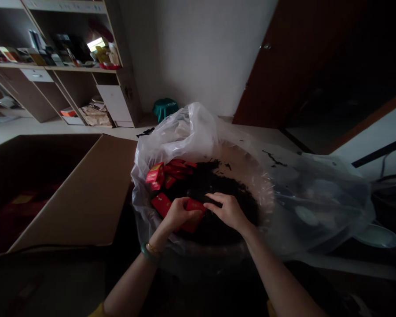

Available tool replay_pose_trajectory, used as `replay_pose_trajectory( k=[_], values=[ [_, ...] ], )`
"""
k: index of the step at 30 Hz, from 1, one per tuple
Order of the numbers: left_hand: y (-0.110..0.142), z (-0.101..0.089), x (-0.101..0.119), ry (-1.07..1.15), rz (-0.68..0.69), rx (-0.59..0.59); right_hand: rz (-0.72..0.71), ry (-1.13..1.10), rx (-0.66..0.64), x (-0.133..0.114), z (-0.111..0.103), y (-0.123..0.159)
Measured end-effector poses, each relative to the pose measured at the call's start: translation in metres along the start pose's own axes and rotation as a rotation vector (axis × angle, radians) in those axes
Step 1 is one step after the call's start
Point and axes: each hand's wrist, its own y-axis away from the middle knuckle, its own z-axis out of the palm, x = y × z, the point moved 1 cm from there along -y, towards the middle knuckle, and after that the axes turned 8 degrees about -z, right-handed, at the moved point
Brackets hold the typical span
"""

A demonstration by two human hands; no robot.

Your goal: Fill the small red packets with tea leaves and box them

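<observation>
A plastic-lined basin (267,198) in front of me holds a heap of dark loose leaves (231,193) that look like tea. My left hand (180,213) is closed on a small red packet (196,206), thumb across its near side. Close to that packet's right edge is my right hand (227,209), its thumb and fingers bent toward each other; what lies between the fingertips is too dark to make out. A pile of red packets (156,174) rests on the leaves at the basin's left side, and another red packet (161,203) lies just beyond my left hand.
An open cardboard box (86,189) with red items inside stands at the left. Clear plastic sheeting (317,202) spreads to the right, with a pale dish (376,235) near its edge. Behind are a green bin (165,108), a shelf unit (114,103) and a brown door (273,75).
</observation>
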Motion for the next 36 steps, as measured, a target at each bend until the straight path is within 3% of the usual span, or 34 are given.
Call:
replay_pose_trajectory(
  k=[7, 11, 16, 19, 22, 24, 27, 29, 32, 36],
  values=[
    [-0.003, -0.004, -0.002, -0.057, 0.015, 0.005, -0.008, -0.014, 0.012, 0.0, 0.003, 0.001],
    [-0.002, -0.002, 0.003, 0.028, 0.078, -0.023, 0.04, -0.052, 0.03, 0.006, 0.001, 0.002],
    [-0.002, -0.005, 0.007, 0.106, 0.13, 0.109, 0.227, 0.103, 0.16, 0.042, -0.01, 0.007],
    [-0.002, -0.008, 0.008, 0.089, 0.154, 0.165, 0.285, 0.314, 0.114, 0.07, -0.011, 0.013],
    [-0.004, -0.01, 0.007, 0.147, 0.162, 0.218, 0.252, 0.432, 0.093, 0.084, -0.006, 0.016],
    [-0.006, -0.01, 0.005, 0.193, 0.166, 0.259, 0.188, 0.406, 0.167, 0.08, -0.001, 0.015],
    [-0.009, -0.009, 0.001, 0.212, 0.175, 0.269, 0.087, 0.151, 0.287, 0.052, 0.012, 0.007],
    [-0.01, -0.008, -0.001, 0.21, 0.175, 0.261, 0.063, -0.079, 0.269, 0.027, 0.023, 0.0],
    [-0.01, -0.007, 0.001, 0.2, 0.184, 0.265, 0.006, -0.23, 0.297, -0.002, 0.036, -0.011],
    [-0.008, -0.012, 0.01, 0.116, 0.304, 0.297, 0.023, -0.284, 0.334, -0.012, 0.038, -0.021]
  ],
)
